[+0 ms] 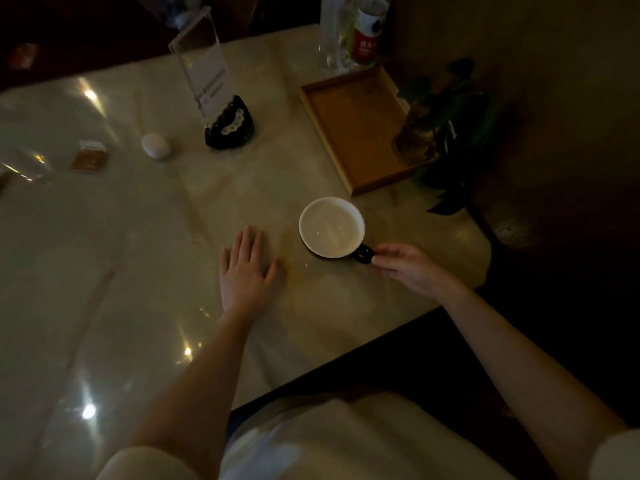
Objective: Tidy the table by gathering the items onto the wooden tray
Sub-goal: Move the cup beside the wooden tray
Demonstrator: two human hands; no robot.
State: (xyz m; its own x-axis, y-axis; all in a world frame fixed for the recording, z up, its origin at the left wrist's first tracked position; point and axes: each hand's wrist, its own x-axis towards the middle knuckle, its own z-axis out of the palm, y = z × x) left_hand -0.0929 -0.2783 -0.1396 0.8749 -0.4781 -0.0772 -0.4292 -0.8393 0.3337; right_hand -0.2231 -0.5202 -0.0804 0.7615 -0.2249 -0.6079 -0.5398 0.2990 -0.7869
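Observation:
A cup, white inside with a dark outside and a dark handle, stands on the pale glossy table near the front right edge. My right hand pinches the cup's handle. Flat on the table, left of the cup, lies my left hand with fingers spread, holding nothing. The wooden tray lies beyond the cup at the table's right side, its floor bare. A white egg-shaped case, a dark fan-shaped item and a small brown packet lie farther left.
A clear acrylic sign stand rises behind the dark item. A glass vase with a leafy plant stands at the tray's right rim. A red-labelled bottle and clear packaging stand behind the tray. The table's edge runs diagonally near my body.

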